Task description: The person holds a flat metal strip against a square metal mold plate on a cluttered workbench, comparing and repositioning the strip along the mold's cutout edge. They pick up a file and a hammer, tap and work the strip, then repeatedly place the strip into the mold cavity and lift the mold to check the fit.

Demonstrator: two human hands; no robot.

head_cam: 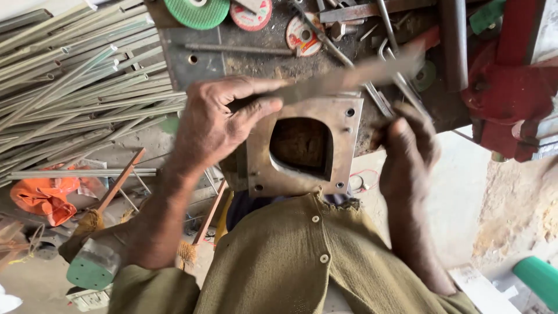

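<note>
Gripping one blurred flat file (349, 78) at both ends, left hand (215, 125) and right hand (407, 145) close over one metal plate (302, 145).

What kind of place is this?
Probably a metal workshop. Long metal rods lie piled up, grinding discs sit on the bench, and both hands work a file across a metal plate.

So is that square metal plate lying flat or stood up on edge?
Upright on edge: the metal plate faces the camera, its cut-out visible, a long blurred file across its top edge between left hand and right hand.
</note>
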